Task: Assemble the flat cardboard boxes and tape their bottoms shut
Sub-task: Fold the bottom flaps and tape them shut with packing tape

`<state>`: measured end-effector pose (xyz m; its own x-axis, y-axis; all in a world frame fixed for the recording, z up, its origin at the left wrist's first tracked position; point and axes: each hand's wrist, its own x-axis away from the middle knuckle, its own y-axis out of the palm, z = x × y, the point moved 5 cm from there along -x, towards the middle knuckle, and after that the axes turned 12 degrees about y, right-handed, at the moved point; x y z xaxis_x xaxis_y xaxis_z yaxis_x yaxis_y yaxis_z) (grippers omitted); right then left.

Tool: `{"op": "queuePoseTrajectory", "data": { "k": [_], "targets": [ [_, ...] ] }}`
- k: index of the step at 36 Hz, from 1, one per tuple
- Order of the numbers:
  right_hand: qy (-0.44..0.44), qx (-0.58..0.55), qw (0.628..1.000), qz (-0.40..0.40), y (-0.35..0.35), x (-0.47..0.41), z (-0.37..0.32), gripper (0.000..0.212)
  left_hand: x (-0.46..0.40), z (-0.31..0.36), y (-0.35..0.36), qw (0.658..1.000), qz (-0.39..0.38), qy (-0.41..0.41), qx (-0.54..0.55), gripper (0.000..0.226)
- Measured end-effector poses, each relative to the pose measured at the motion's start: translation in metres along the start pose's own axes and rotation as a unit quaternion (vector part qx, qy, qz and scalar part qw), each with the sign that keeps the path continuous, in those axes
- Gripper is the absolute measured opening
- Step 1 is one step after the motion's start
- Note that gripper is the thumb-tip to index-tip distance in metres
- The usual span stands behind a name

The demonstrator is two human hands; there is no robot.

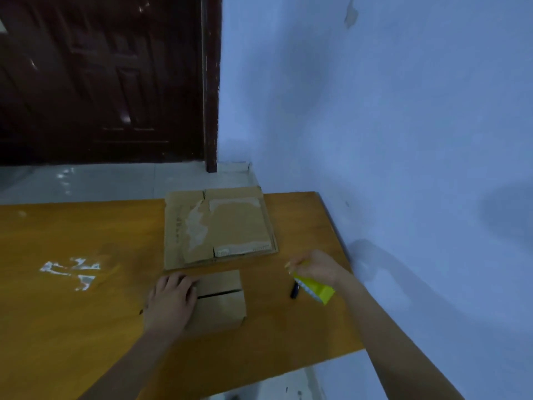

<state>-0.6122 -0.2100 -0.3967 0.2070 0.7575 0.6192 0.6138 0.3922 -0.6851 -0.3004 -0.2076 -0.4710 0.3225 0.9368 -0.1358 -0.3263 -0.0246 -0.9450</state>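
Observation:
A small assembled cardboard box [222, 298] stands on the wooden table [86, 298] with its flaps folded shut and a dark seam across the top. My left hand [173, 295] rests on its left side with the fingers laid over the flaps. To the right, above the table, my right hand [314, 267] grips a yellow tape dispenser [314, 290]. A stack of flat cardboard boxes [219, 226] with torn tape marks lies farther back on the table.
A small black object [294, 290] lies on the table just left of the tape dispenser. A pale blue wall [403, 140] runs along the table's right edge. A dark wooden door [101, 82] stands behind, beyond a strip of tiled floor.

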Motion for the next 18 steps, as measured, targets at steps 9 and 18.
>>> {"op": "queuePoseTrajectory", "data": {
  "k": [9, 18],
  "targets": [
    [-0.143, -0.008, 0.982, -0.121, 0.043, 0.06, -0.095, 0.036, -0.004, 0.024, -0.037, 0.965, -0.004, 0.061, 0.256, 0.039],
    [-0.199, -0.056, 0.964, -0.17, 0.066, 0.08, -0.13, 0.047, 0.001, 0.016, -0.038, 0.715, -0.04, -0.239, 0.656, 0.045]
  ]
}}
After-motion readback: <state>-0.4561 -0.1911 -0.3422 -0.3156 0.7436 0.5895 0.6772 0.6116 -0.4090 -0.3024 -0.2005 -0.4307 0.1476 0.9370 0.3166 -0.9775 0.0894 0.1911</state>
